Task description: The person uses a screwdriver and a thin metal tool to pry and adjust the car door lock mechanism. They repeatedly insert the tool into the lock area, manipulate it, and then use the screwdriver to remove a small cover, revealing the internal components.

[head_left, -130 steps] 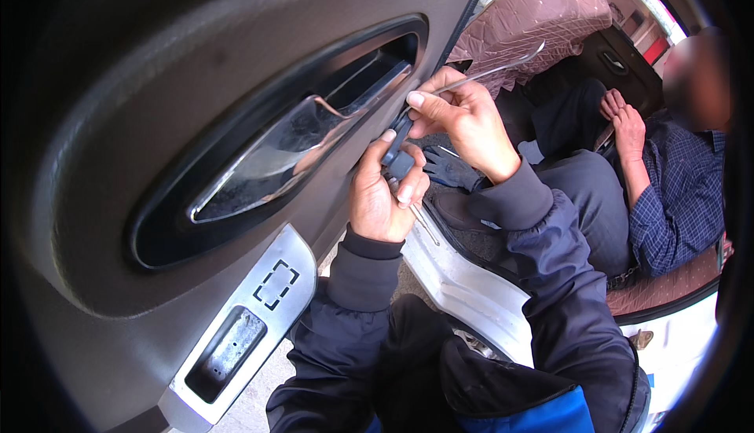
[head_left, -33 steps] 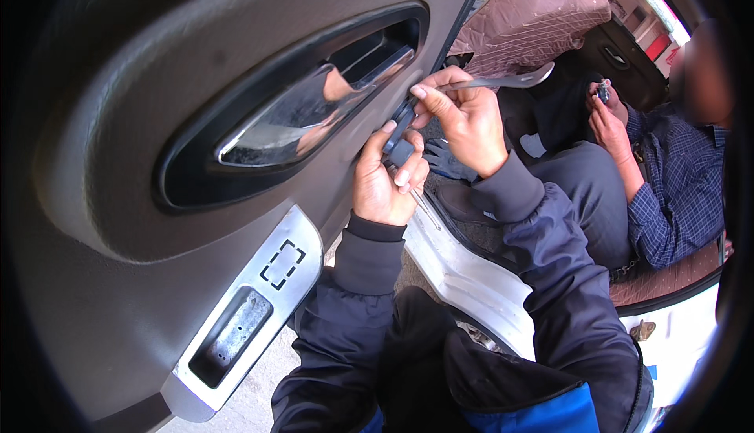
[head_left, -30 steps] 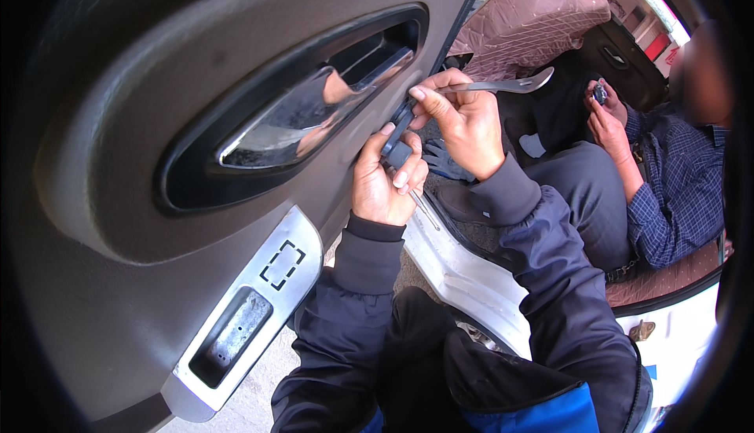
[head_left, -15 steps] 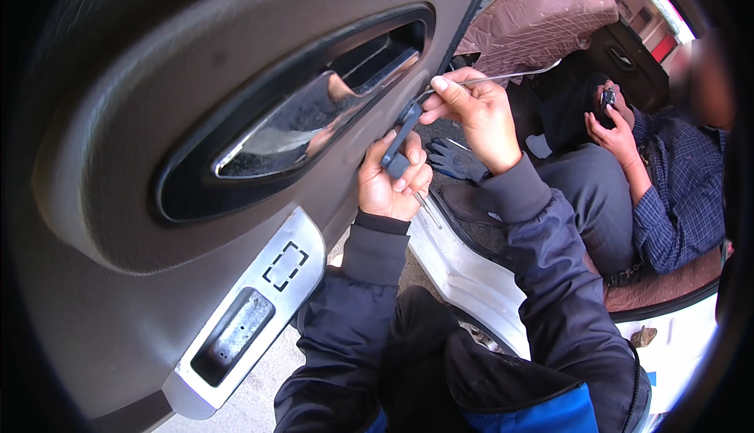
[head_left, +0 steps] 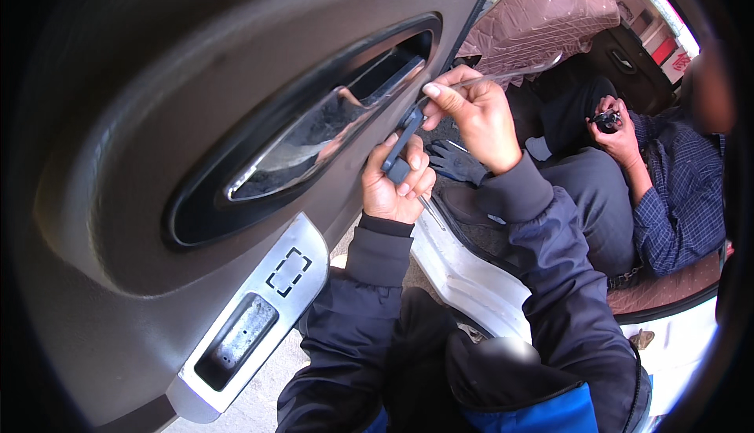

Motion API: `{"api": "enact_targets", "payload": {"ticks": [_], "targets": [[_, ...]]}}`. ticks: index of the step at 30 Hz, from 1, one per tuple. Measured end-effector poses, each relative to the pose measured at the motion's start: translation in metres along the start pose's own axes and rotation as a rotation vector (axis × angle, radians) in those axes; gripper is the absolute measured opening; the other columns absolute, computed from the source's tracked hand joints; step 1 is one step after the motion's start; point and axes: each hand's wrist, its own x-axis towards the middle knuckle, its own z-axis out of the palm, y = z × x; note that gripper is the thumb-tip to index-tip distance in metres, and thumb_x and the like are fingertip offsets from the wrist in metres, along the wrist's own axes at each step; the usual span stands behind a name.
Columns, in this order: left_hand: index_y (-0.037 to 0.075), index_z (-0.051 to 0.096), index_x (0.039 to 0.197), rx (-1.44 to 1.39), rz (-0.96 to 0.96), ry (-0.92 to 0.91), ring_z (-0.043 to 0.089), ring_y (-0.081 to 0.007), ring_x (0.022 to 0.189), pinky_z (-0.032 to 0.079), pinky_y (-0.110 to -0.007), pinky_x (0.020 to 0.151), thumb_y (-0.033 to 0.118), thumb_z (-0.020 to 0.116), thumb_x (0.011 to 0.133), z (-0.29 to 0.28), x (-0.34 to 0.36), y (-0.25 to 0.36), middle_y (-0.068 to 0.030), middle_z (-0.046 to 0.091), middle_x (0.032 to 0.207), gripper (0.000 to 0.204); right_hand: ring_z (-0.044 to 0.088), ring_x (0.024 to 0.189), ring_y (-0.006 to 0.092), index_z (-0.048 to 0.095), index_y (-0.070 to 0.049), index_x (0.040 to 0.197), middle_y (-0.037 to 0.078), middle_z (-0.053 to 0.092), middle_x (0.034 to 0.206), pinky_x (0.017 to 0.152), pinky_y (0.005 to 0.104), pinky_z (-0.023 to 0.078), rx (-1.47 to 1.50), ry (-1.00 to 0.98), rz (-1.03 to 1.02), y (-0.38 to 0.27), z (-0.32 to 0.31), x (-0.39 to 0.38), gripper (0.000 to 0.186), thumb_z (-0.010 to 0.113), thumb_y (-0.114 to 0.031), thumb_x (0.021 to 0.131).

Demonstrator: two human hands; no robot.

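Note:
Beside the brown car door panel, my left hand (head_left: 393, 189) is closed round a dark blue-grey, handle-shaped piece (head_left: 403, 144) with a blocky lower end. Two thin metal prongs or rods (head_left: 430, 211) stick out below that hand; what they belong to is hidden. My right hand (head_left: 481, 115) is just above and to the right, pinching a thin, light rod or strip (head_left: 522, 72) between thumb and fingers. The strip runs away to the upper right. Its near end meets the top of the dark piece, where my fingertips hide the contact.
A chrome door handle (head_left: 294, 146) sits in an oval black recess; below is a silver switch plate (head_left: 267, 284) with cut-outs. At right a seated person (head_left: 675, 189) holds a small black object (head_left: 606, 121). A grey glove (head_left: 458, 162) lies by the white door sill (head_left: 463, 276).
The door panel sits slightly lower and further right in view. Both hands keep their grips with little movement. The seated person's hands have turned the small black object.

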Motion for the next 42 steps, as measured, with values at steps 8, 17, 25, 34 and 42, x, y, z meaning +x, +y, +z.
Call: {"api": "enact_targets", "payload": {"ticks": [8,17,25,34,42], "targets": [[-0.005,0.052,0.117,0.086,-0.038,0.083,0.038,-0.0077,0.045,0.031,-0.023,0.043,0.034,0.045,0.108,0.02,-0.005,0.003,-0.0031,0.058,0.08,0.04,0.069,0.067,0.0125,0.075,0.012,0.097,0.01,0.071,0.094,0.064,0.0258,0.054,-0.153,0.134,-0.097,-0.003,0.013,-0.011,0.021,0.071,-0.008,0.097],[0.002,0.055,0.097,0.069,-0.063,0.123,0.033,-0.0077,0.042,0.028,-0.023,0.043,0.037,0.049,0.107,0.017,-0.001,0.006,-0.0006,0.049,0.065,0.037,0.071,0.068,0.0164,0.065,0.006,0.101,0.013,0.072,0.081,0.065,0.0268,0.057,0.069,0.085,0.03,0.007,-0.003,-0.002,0.02,0.071,-0.013,0.1],[-0.001,0.052,0.11,0.023,-0.049,0.024,0.034,-0.0072,0.043,0.029,-0.025,0.043,0.031,0.049,0.107,0.006,0.001,0.006,-0.0016,0.054,0.08,0.032,0.074,0.07,0.0215,0.063,0.004,0.103,0.014,0.073,0.083,0.068,0.0296,0.061,0.3,-0.141,0.273,0.015,-0.029,0.022,0.022,0.069,-0.017,0.101],[-0.003,0.05,0.12,-0.064,-0.052,0.039,0.037,-0.0078,0.044,0.03,-0.024,0.043,0.03,0.048,0.107,0.001,0.0,0.007,-0.0032,0.056,0.081,0.036,0.071,0.065,0.0187,0.064,0.006,0.101,0.012,0.071,0.079,0.063,0.0286,0.058,0.232,0.104,0.053,0.026,0.002,-0.004,0.021,0.069,-0.014,0.101],[-0.008,0.047,0.138,-0.032,-0.018,0.182,0.039,-0.0086,0.047,0.031,-0.025,0.043,0.03,0.048,0.107,0.015,-0.01,0.005,-0.006,0.059,0.09,0.049,0.071,0.066,0.018,0.067,0.008,0.104,0.013,0.072,0.08,0.063,0.0267,0.057,0.226,0.17,0.031,0.033,0.005,-0.007,0.022,0.07,-0.014,0.101]]}}
